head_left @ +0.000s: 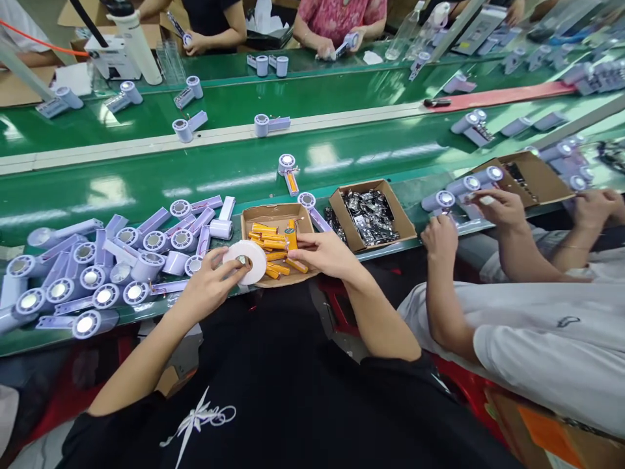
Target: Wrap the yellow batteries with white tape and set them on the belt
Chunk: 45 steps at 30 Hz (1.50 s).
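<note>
My left hand (211, 281) is closed on a roll of white tape (254, 253), its fingers at the hole in the middle. Just right of it, my right hand (325, 253) grips an orange cylindrical battery (291, 238) between thumb and fingers. Both hands are over a small cardboard box (273, 212) with several loose orange batteries (270, 242) inside. A lilac fan-like housing with a handle (315, 212) lies against the box's right side. Part of the box's front is hidden by my hands and the roll.
Many lilac housings (153, 242) are heaped on the green bench at left. A box of dark small parts (374, 212) stands at right, beside a co-worker's hands (442, 238). More housings (262, 125) sit on the conveyor line (332, 120) beyond; other people work across it.
</note>
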Available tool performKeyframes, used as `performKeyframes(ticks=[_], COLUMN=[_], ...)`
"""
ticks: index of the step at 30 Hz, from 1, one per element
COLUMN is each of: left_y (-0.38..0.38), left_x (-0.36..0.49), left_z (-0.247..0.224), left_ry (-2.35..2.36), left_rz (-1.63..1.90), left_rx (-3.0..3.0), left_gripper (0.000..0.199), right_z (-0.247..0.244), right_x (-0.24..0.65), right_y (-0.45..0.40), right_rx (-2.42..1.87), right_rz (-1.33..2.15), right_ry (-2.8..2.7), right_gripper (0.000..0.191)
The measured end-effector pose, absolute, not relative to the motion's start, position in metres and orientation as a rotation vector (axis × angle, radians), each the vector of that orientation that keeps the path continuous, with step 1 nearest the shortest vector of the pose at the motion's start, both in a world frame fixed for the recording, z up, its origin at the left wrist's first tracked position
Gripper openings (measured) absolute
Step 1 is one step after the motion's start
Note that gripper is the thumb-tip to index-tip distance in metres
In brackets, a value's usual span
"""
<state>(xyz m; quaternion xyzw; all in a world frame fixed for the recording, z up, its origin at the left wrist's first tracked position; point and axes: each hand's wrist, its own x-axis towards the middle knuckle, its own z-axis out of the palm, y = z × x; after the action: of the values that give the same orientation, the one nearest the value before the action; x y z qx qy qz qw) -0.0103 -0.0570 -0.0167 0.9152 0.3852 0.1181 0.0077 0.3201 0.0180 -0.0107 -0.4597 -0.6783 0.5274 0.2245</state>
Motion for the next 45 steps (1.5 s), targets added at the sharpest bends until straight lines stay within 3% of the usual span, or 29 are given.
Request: performKeyframes(ticks=[3,7,12,15,18,21,24,27,29,31,33,41,45], left_y=[-0.055,-0.048,-0.035,-0.022,-0.026,-0.052,-0.055,0.001,0.053,0.098,0.130,0.192,0.201], left_x=[-0.009,-0.004,0.009,0.025,0.047,0.060,0.047,0.027,0.029,0.048,0.083,0.231,0.245], left_z=[-0.010,0.005,0.036,0.046,0.037,0.020,0.011,0.009,0.008,0.004,-0.007,-0.046,-0.036], left_ry=[1.060,0.839,0.553,0.389,0.477,0.631,0.796,0.752,0.696,0.752,0.788,0.708,0.746], left_rz=[0.258,0.147,0.013,-0.049,-0.076,0.058,0.100,-0.029,-0.055,-0.008,0.043,-0.452,-0.614], left_rx=[2.944,3.055,3.228,3.276,3.290,3.186,2.992,2.804,2.709,2.691,2.721,2.768,2.767], left_gripper=[0.059,0.050,0.028,0.029,0.030,0.026,0.029,0.038,0.027,0.024,0.033,0.022,0.035], right_z=[0.005,0.016,0.021,-0.002,-0.037,-0.049,-0.041,-0.033,-0.036,-0.046,-0.058,-0.067,-0.069], right_x=[0.318,0.306,0.302,0.312,0.315,0.305,0.318,0.354,0.366,0.367,0.363,0.378,0.386], right_y=[0.014,0.029,0.034,0.011,-0.015,-0.010,0.027,0.037,0.017,-0.008,-0.026,-0.038,-0.044], right_rx=[-1.166,-1.089,-0.950,-1.065,-1.215,-1.188,-1.038,-1.063,-1.119,-1.149,-1.168,-1.210,-1.214], right_rz=[1.466,1.353,1.451,1.651,1.709,1.445,1.084,0.950,0.962,0.992,1.027,1.029,1.035], right_ry=[-1.962,-2.292,-2.408,-2.036,-1.250,-0.703,-0.617,-0.711,-0.718,-0.675,-0.632,-0.526,-0.521], right_gripper=[0.026,0.039,0.021,0.023,0.038,0.048,0.053,0.070,0.085,0.095,0.101,0.092,0.087])
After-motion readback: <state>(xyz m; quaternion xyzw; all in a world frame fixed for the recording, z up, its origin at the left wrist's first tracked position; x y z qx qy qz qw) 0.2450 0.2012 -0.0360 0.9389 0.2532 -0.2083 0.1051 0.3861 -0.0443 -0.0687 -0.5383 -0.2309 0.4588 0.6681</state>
